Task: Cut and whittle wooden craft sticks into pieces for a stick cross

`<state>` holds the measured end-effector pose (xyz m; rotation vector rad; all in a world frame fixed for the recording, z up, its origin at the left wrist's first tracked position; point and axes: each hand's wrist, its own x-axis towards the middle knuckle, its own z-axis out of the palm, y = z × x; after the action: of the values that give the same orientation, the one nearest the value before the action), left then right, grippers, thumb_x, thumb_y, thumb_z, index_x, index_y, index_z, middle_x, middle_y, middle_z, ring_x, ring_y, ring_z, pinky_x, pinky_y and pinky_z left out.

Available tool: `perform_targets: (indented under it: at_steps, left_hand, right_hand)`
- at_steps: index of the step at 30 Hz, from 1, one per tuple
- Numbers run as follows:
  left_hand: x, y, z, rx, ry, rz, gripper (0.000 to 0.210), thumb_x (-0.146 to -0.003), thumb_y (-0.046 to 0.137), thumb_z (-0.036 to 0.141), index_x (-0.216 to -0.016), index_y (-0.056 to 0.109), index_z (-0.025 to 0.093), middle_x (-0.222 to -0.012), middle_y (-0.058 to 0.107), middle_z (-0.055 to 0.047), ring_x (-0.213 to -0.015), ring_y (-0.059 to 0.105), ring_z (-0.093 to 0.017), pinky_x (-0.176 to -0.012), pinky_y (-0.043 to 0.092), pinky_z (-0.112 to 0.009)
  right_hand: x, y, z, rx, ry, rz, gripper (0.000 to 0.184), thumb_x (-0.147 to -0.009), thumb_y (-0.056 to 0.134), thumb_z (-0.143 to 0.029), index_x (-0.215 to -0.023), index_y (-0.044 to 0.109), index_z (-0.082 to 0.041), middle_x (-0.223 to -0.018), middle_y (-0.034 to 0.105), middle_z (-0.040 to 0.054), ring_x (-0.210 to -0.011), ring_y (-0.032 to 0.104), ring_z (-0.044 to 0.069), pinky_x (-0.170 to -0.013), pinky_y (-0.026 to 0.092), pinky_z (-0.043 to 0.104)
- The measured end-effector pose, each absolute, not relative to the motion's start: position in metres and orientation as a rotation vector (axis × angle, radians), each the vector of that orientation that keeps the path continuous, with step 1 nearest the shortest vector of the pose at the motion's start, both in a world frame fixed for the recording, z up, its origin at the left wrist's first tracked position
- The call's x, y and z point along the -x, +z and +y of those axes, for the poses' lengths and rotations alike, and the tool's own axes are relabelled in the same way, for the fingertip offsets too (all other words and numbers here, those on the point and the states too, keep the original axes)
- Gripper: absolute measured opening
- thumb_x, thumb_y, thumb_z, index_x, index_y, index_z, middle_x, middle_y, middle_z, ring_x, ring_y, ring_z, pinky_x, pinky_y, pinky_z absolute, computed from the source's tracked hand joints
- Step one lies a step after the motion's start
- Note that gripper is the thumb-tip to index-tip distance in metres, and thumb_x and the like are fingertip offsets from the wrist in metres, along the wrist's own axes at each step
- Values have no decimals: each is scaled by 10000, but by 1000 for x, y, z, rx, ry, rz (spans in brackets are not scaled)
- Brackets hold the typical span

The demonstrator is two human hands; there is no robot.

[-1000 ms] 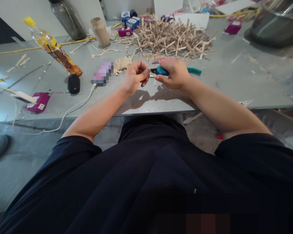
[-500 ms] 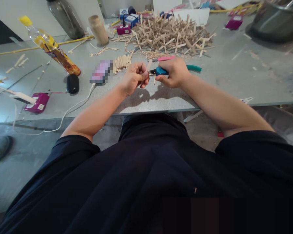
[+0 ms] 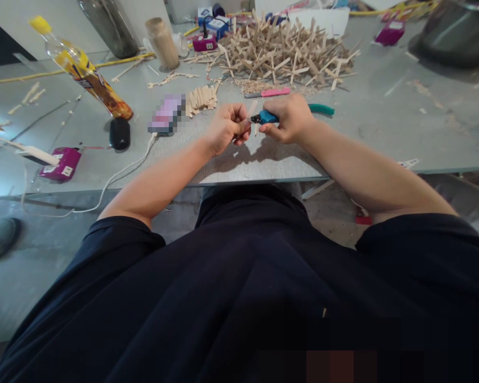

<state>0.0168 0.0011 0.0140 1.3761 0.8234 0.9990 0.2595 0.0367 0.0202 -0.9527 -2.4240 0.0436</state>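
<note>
1. Head view: your left hand (image 3: 229, 127) pinches a wooden stick (image 3: 253, 107) between its fingertips.
2. Your right hand (image 3: 290, 119) wraps the teal pliers (image 3: 268, 116), tip right at that stick, contact unclear.

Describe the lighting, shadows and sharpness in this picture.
Head view: glare brightens the table at far left; head view: shadows lie on the table below the left hand and right hand; head view: the dark container at upper right looks soft and the phone pixelated.
</note>
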Motion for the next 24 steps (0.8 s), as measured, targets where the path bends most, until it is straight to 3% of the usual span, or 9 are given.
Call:
perform_targets:
  at_steps: [3, 10, 15, 19, 24]
  left_hand:
    - [-19, 18, -1, -1359, 999, 833, 381, -1087, 713, 79, -802, 519, 239, -555, 604, 86, -447, 552, -79, -482, 322, -223]
    - [-17, 36, -8, -1288, 1022, 827, 411, -1085, 707, 21, -785, 506, 217, -556, 551, 98, -451, 568, -58, -514, 349, -163]
    - [-13, 36, -8, -1277, 996, 803, 431, -1080, 791, 109, -772, 507, 211, -577, 588, 81, -451, 573, -55, -504, 397, -148]
    - [-13, 31, -5, -1233, 984, 845, 428, -1078, 841, 177, -806, 513, 212, -580, 567, 103, -438, 582, -47, -501, 417, -132]
    - [-12, 23, -3, -1311, 950, 850, 451, -1063, 861, 219, -779, 511, 218, -578, 604, 85, -436, 588, -61, -502, 392, -167]
  right_hand:
    - [-259, 17, 41, 966, 50, -2413, 921, -811, 190, -1237, -765, 327, -328, -673, 496, 57, -674, 391, 277, -693, 249, 473]
    - [-256, 25, 38, 930, 85, -2383, 902, -801, 211, -1227, -753, 382, -342, -686, 527, 88, -798, 548, 353, -750, 366, 528]
    - [-261, 29, 36, 903, 73, -2411, 866, -845, 235, -1198, -755, 336, -343, -708, 539, 91, -782, 530, 357, -743, 368, 546]
    - [-265, 25, 39, 918, 93, -2421, 864, -836, 280, -1201, -743, 391, -349, -711, 580, 99, -796, 547, 367, -736, 364, 556]
    - [-265, 21, 41, 941, 63, -2452, 891, -816, 232, -1217, -754, 396, -344, -680, 517, 84, -755, 510, 347, -709, 328, 530]
